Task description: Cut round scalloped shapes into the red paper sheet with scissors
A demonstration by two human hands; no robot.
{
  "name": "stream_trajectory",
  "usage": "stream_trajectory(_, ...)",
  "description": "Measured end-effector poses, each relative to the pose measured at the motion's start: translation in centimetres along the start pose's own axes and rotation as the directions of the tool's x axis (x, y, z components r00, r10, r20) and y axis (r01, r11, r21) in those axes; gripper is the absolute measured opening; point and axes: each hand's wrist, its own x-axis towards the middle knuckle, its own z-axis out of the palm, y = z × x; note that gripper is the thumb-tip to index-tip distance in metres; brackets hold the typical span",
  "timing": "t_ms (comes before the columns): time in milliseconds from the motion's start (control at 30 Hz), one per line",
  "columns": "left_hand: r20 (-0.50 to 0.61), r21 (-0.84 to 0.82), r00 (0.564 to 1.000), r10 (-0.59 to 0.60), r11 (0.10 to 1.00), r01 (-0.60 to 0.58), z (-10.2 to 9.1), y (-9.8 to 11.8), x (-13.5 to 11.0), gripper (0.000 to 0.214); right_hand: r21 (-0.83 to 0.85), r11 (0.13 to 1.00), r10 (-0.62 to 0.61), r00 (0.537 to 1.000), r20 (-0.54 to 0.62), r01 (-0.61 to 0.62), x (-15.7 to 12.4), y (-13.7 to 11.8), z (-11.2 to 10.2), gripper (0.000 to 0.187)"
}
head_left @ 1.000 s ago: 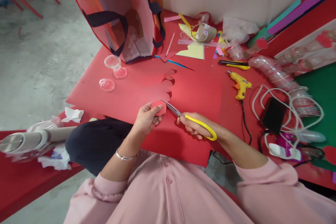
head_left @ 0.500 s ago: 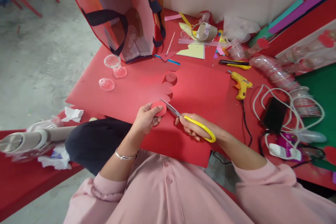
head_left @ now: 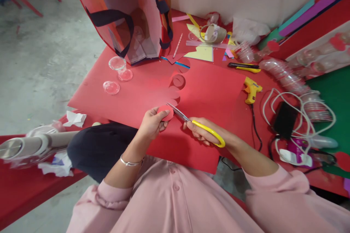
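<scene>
My left hand pinches a small red paper circle between thumb and fingers, over the table's near edge. In my right hand is a pair of scissors with yellow handles. Their blades point up and left, with the tips at the circle's upper right edge. Beyond my hands lies a large red paper sheet, its left side cut into rounded notches. Whether the circle is still joined to other paper, I cannot tell.
To the right lie a yellow glue gun, a utility knife, a white cable and stacked plastic cups. A large bag stands at the back left, near small clear cups. Paper scraps lie behind.
The red sheet's right part has risen or shifted, and its corner now covers the glue gun's nozzle. My hands and the scissors have hardly moved.
</scene>
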Motion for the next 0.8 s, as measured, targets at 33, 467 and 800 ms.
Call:
stream_trajectory(33, 0.004, -0.001, 1.000, 0.002, 1.000, -0.002, 0.02, 0.04, -0.01, 0.040, -0.004, 1.000, -0.004, 1.000, -0.001, 0.004, 0.02, 0.02, -0.05, 0.072)
stream_trajectory(467, 0.009, -0.007, 1.000, 0.014, 1.000, -0.014, 0.14, 0.16, 0.02, 0.036, -0.002, 1.000, -0.013, 1.000, 0.008, 0.013, 0.31, 0.48, -0.62, 0.073)
stream_trajectory(800, 0.012, -0.020, 1.000, 0.020, 1.000, -0.019, 0.13, 0.09, 0.08, 0.036, 0.021, 1.000, 0.010, 1.000, 0.008, -0.010, 0.23, 0.35, -0.21, 0.074)
